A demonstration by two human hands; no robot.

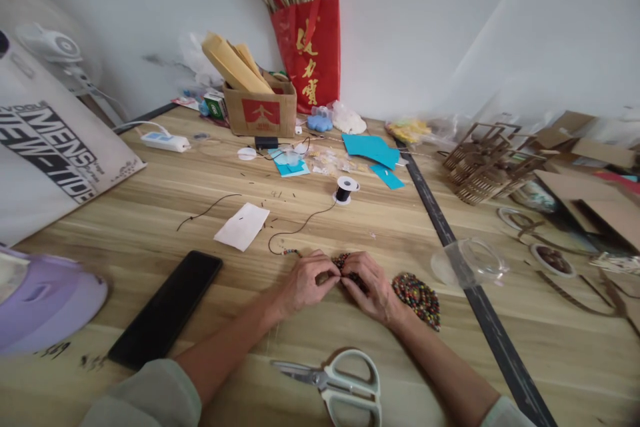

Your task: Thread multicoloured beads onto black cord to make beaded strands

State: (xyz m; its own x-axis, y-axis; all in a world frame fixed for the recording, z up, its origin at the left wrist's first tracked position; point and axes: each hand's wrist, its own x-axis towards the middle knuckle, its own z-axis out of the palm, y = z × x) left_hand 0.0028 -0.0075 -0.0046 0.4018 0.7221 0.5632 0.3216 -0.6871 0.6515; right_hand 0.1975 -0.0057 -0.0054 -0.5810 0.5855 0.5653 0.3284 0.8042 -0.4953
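My left hand [306, 280] and my right hand [367, 283] rest close together on the wooden table [150, 213], fingers pinched round a small cluster of coloured beads [342, 260] on a dark cord. The cord [295, 230] runs from the beads up to a small spool [346, 188]. A flat heap of mixed coloured beads [417, 297] lies just right of my right hand. A few strung beads [291, 252] show on the cord left of my left hand.
Scissors [335, 380] lie near the front edge between my forearms. A black phone [167, 307] and white paper [243, 225] are at the left, a clear plastic lid [473, 260] at the right. Cardboard box [260, 110], red bag [310, 53] and wooden pieces [483, 163] line the back.
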